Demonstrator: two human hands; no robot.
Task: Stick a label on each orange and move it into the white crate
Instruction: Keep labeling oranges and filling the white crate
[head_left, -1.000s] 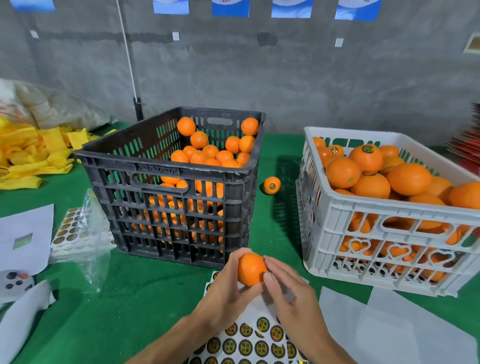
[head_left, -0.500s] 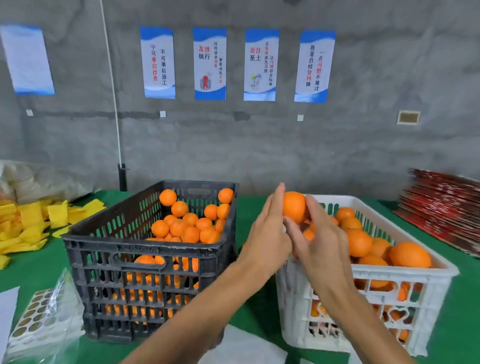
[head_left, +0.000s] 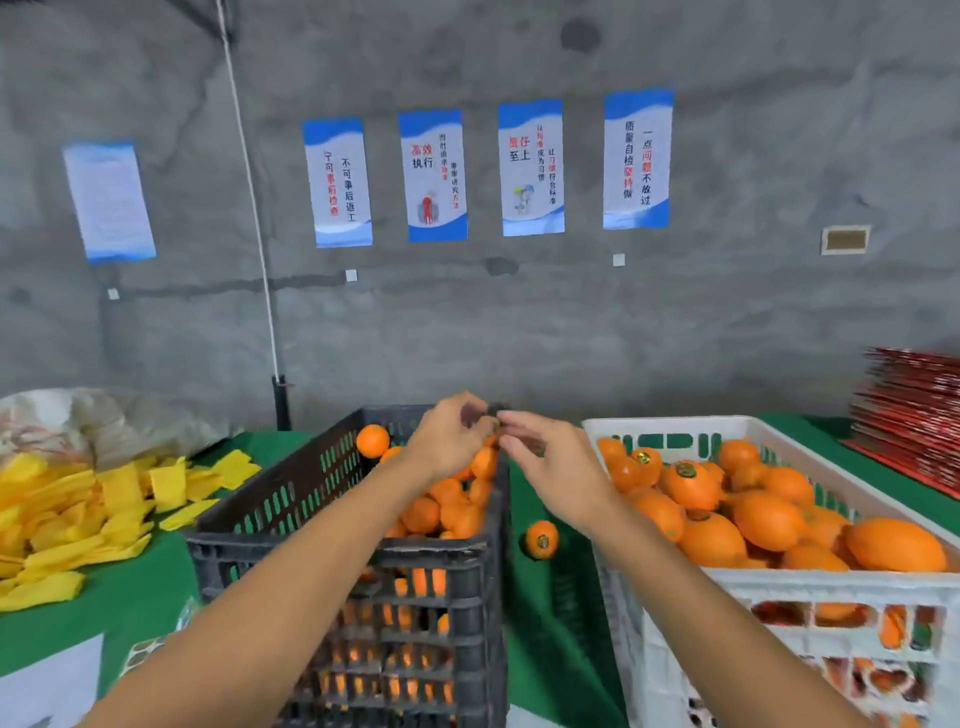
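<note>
Two slotted plastic crates stand side by side on the green-covered table (head_left: 550, 613): a black slotted plastic crate (head_left: 358, 587) on the left and a white slotted plastic crate (head_left: 810, 597) on the right, with a narrow gap of green cloth between them. One loose orange bearing a round dark label (head_left: 542, 539) lies in that gap, apart from both crates. Both forearms extend forward across the black crate and cover part of its front wall and contents. A heap of flat yellow foam pieces (head_left: 78, 514) lies to the left of the black crate, a stack of red printed sheets (head_left: 914, 421) sits at the far right, and a sheet of round labels (head_left: 143, 657) shows partly beside the left forearm at the lower left. Five blue-and-white posters (head_left: 434, 174) hang on the grey concrete wall behind. The unlabelled oranges (head_left: 441, 506) in the black crate are small, round and plain. The labelled oranges (head_left: 691, 486) fill the white crate nearly to its rim; several carry a round dark sticker on top. The left hand (head_left: 452, 441) and right hand (head_left: 550, 457) are raised above the far right corner of the black crate, fingertips meeting; blur hides whether they pinch anything.
</note>
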